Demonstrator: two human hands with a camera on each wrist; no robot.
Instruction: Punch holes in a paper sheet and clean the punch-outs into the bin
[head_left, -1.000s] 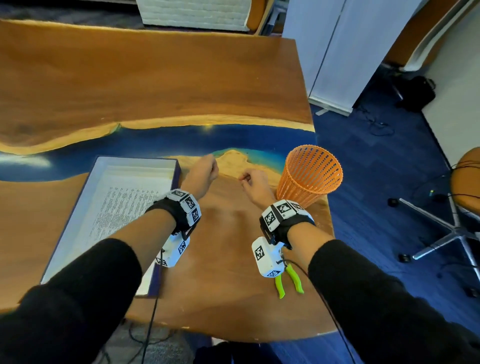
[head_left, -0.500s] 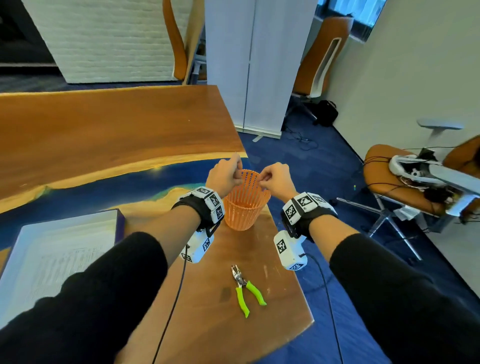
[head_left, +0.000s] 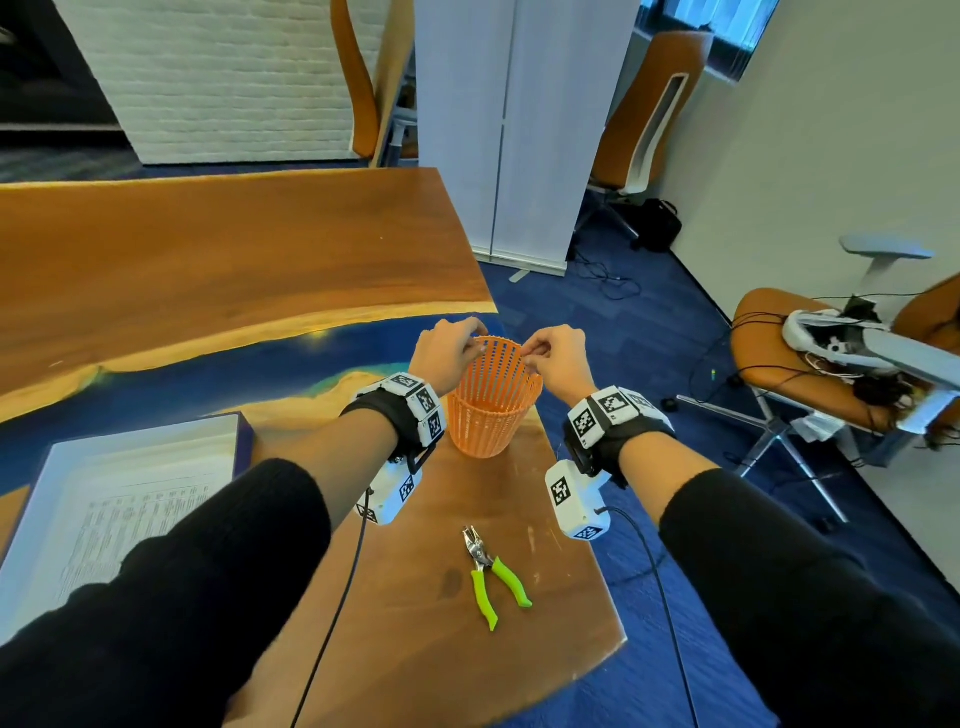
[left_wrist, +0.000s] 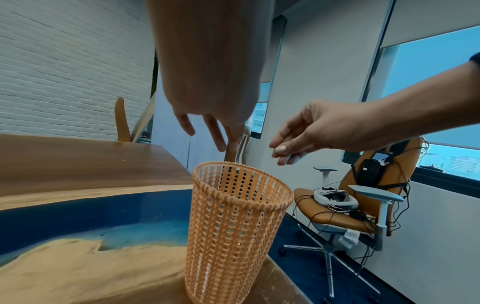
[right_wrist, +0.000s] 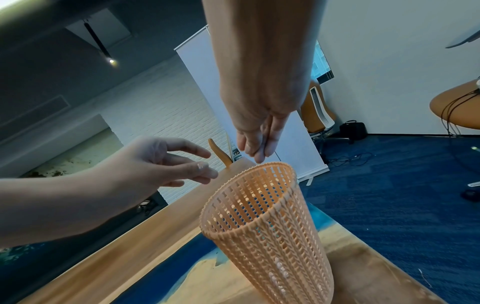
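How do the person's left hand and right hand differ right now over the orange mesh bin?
The left hand has its fingers spread and relaxed, holding nothing visible; the right hand has fingertips pinched together, whether on punch-outs is too small to tell. Left is at the orange mesh bin's left rim, right at its right rim. Both hover above the opening.

Standing upright near the bench's (head_left: 218, 260) right edge: the bin (head_left: 493, 410). Hovering over its rim, the left hand (head_left: 448, 353) at the left side and the right hand (head_left: 558, 358) at the right. Lying nearer the person, before the bin: the hole punch (head_left: 491, 574). Sitting far left (partly hidden under the left arm): the paper sheet (head_left: 130, 499) in a box (head_left: 244, 441). Standing on the floor to the right: a chair (head_left: 779, 353).
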